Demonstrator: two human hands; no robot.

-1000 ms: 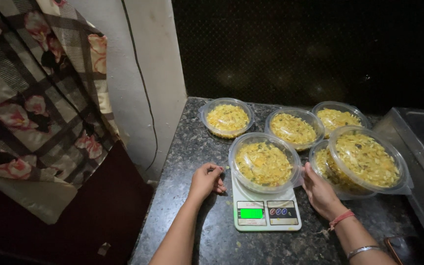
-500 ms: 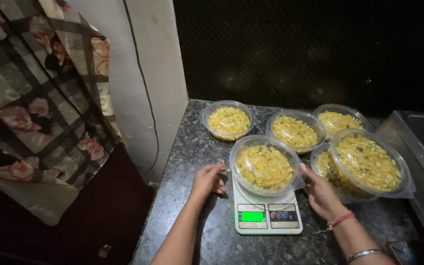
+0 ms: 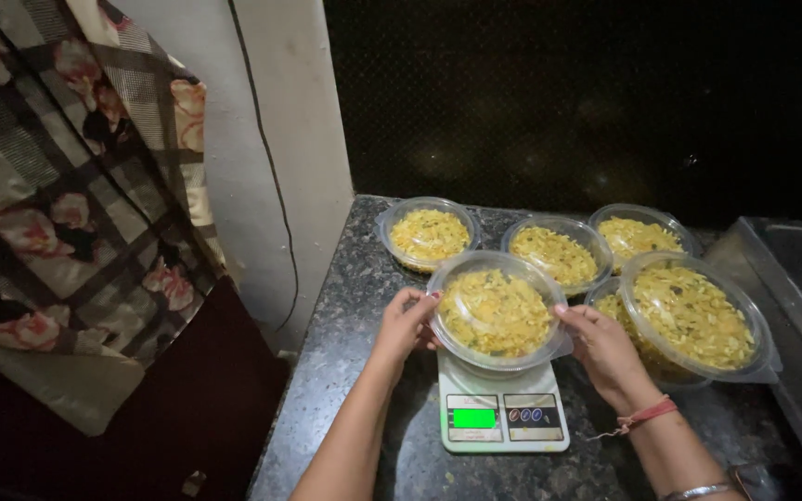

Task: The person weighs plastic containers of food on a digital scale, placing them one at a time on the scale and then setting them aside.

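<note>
A clear lidded plastic bowl of yellow food is held just above or on a small white kitchen scale with a lit green display. My left hand grips the bowl's left rim and my right hand grips its right rim. The bowl is tilted slightly toward me. Whether its base touches the scale platform is hidden by the bowl.
Three more lidded bowls of yellow food line the back of the dark granite counter. A larger stack of bowls stands right of the scale. A steel stove edge is at right, a white wall and floral curtain at left.
Both hands have closed in on the bowl's rim and the bowl has tipped slightly toward me on the scale.
</note>
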